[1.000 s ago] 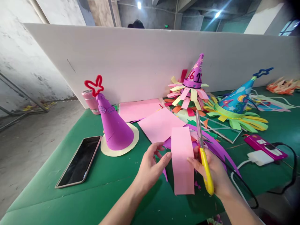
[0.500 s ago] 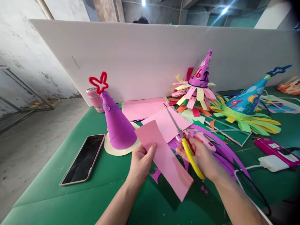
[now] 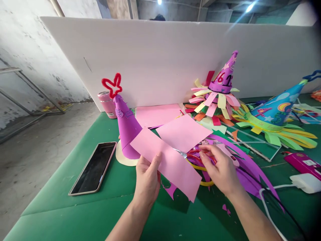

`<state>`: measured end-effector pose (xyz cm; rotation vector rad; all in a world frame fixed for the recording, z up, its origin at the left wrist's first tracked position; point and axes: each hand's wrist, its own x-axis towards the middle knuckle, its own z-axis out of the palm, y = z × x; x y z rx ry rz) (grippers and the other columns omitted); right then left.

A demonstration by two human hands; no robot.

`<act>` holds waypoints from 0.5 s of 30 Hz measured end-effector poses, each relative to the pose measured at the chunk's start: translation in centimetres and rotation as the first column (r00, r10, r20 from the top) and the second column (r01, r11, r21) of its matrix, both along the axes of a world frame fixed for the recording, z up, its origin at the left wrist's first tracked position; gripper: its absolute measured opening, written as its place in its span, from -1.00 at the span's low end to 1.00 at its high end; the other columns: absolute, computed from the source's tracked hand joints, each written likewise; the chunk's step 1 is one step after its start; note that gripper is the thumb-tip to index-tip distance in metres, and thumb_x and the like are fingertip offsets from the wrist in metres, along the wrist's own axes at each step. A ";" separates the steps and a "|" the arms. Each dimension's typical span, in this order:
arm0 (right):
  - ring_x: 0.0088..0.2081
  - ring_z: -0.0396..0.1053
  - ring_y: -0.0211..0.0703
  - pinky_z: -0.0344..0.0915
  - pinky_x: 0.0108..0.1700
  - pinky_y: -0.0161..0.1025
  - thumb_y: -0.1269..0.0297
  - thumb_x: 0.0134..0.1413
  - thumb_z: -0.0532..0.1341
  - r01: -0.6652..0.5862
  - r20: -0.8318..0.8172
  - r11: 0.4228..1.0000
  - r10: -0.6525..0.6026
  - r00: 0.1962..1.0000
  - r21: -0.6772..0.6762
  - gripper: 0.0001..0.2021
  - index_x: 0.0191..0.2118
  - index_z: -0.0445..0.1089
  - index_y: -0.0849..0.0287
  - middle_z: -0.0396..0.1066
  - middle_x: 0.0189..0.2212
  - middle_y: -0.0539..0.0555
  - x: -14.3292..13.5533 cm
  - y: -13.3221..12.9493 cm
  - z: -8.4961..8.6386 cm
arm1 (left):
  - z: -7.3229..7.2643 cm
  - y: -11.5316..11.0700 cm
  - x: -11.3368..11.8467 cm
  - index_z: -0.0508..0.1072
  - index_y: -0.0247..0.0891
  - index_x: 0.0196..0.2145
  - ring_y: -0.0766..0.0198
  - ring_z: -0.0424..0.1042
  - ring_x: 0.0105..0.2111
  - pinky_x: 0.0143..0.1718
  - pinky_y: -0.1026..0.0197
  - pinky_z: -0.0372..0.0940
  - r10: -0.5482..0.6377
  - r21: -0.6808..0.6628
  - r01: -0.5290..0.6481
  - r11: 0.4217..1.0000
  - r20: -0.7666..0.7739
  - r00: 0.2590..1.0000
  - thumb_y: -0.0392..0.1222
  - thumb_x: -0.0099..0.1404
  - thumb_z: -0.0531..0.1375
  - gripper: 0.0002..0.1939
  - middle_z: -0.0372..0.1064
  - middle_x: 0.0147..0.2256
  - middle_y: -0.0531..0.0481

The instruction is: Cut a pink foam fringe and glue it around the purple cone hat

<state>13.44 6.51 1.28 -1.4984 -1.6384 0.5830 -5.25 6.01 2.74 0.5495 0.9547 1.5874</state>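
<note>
My left hand (image 3: 147, 179) pinches a rectangular strip of pink paper (image 3: 173, 169) near its lower long edge, thumb on top. My right hand (image 3: 220, 169) is closed on scissors (image 3: 195, 156) with red and yellow handles, which stand apart. One blade lies over the strip's upper edge; the other is hidden, apparently beneath the paper. Behind the strip's left end stands a purple cone hat (image 3: 127, 134) with a cream brim (image 3: 125, 160) and a red fuzzy-wire butterfly shape (image 3: 112, 85) at its tip. Another pink sheet (image 3: 185, 132) lies just beyond the strip.
A phone (image 3: 93, 169) lies left on the green table (image 3: 55, 207). A pink can (image 3: 108, 104) stands behind the cone. Fringed purple (image 3: 220, 80) and blue (image 3: 278, 107) hats stand right, near purple scraps, a cable (image 3: 268, 217) and a magenta box (image 3: 301, 162). A white board (image 3: 155, 60) rises behind.
The strip has turned flatter, its left end swinging left. My right hand has rotated the scissors from pointing up and away to pointing left, bringing the blades onto the strip's edge.
</note>
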 end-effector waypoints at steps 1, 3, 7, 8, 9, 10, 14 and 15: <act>-0.08 0.34 0.05 0.28 -0.06 -0.04 0.05 0.13 0.08 -0.038 -0.210 0.998 0.026 0.977 -0.054 -0.69 -0.15 0.33 0.14 0.40 -0.16 0.18 -0.3 -0.2 0.4 | 0.2 0.0 -0.1 0.43 -0.26 -0.20 0.14 0.51 -0.26 -0.27 0.16 0.42 0.000 -0.007 0.000 1.000 0.028 1.000 -0.25 0.01 0.33 -0.66 0.50 -0.32 -0.05; -0.08 0.35 0.02 0.30 -0.09 -0.09 -0.09 0.11 0.06 -0.212 -0.615 0.961 0.060 0.786 -0.177 -0.61 -0.11 0.31 0.08 0.39 -0.16 0.13 -1.0 -0.7 0.8 | 0.4 0.1 -0.3 0.44 -0.26 -0.20 0.15 0.51 -0.28 -0.28 0.17 0.42 0.021 -0.016 -0.020 1.000 0.081 0.997 -0.27 0.01 0.33 -0.65 0.50 -0.33 -0.03; 0.05 0.25 0.05 0.24 -0.01 -0.12 -0.13 -0.03 0.20 -0.550 -0.913 0.807 0.031 0.407 -0.217 -0.50 -0.04 0.29 0.08 0.34 -0.05 0.13 -2.5 -1.9 0.5 | 0.3 0.7 -0.8 0.43 -0.29 -0.31 0.29 0.49 -0.39 -0.34 0.27 0.39 0.107 -0.044 -0.101 0.994 0.135 0.985 -0.29 -0.02 0.35 -0.73 0.49 -0.38 0.01; 0.06 0.24 0.06 0.22 0.00 -0.12 -0.12 -0.08 0.25 -0.592 -0.932 0.781 0.037 0.360 -0.198 -0.47 -0.03 0.29 0.08 0.34 -0.03 0.14 -2.8 -2.2 0.4 | 0.3 0.8 -0.8 0.43 -0.30 -0.34 0.32 0.47 -0.42 -0.37 0.30 0.38 0.127 -0.054 -0.121 0.991 0.134 0.983 -0.28 -0.02 0.35 -0.74 0.48 -0.40 0.02; 0.05 0.24 0.06 0.22 0.01 -0.12 -0.11 -0.13 0.28 -0.624 -0.945 0.761 0.044 0.323 -0.178 -0.44 -0.02 0.30 0.08 0.34 -0.02 0.13 -3.0 -2.4 0.2 | 0.2 0.9 -0.9 0.43 -0.30 -0.34 0.34 0.46 -0.43 -0.39 0.32 0.37 0.146 -0.062 -0.139 0.988 0.128 0.981 -0.28 -0.02 0.35 -0.75 0.48 -0.40 0.02; 0.05 0.25 0.06 0.22 0.01 -0.12 -0.11 -0.16 0.30 -0.647 -0.956 0.747 0.055 0.289 -0.153 -0.41 0.00 0.29 0.07 0.34 -0.01 0.13 -3.2 -2.6 0.1 | 0.1 1.0 -0.9 0.43 -0.30 -0.33 0.35 0.45 -0.43 -0.38 0.32 0.36 0.166 -0.064 -0.159 0.985 0.122 0.979 -0.28 -0.02 0.35 -0.74 0.48 -0.39 0.03; -0.01 0.31 0.02 0.27 -0.02 -0.10 -0.03 -0.13 0.32 -0.641 -0.950 0.758 0.100 0.297 -0.120 -0.46 0.00 0.31 0.05 0.38 -0.03 0.12 -4.3 -2.8 0.0 | 0.0 0.9 -0.8 0.45 -0.27 -0.27 0.37 0.44 -0.37 -0.30 0.32 0.35 0.224 -0.008 -0.224 0.974 0.100 0.969 -0.28 0.03 0.32 -0.75 0.48 -0.33 0.04; -0.07 0.35 0.00 0.30 -0.05 -0.10 0.02 -0.10 0.32 -0.597 -0.923 0.788 0.105 0.371 -0.151 -0.54 -0.05 0.35 0.06 0.42 -0.08 0.11 -4.6 -2.7 0.0 | 0.0 0.8 -0.8 0.45 -0.27 -0.29 0.37 0.44 -0.36 -0.30 0.33 0.35 0.226 0.002 -0.227 0.974 0.096 0.969 -0.27 0.04 0.32 -0.77 0.48 -0.33 0.04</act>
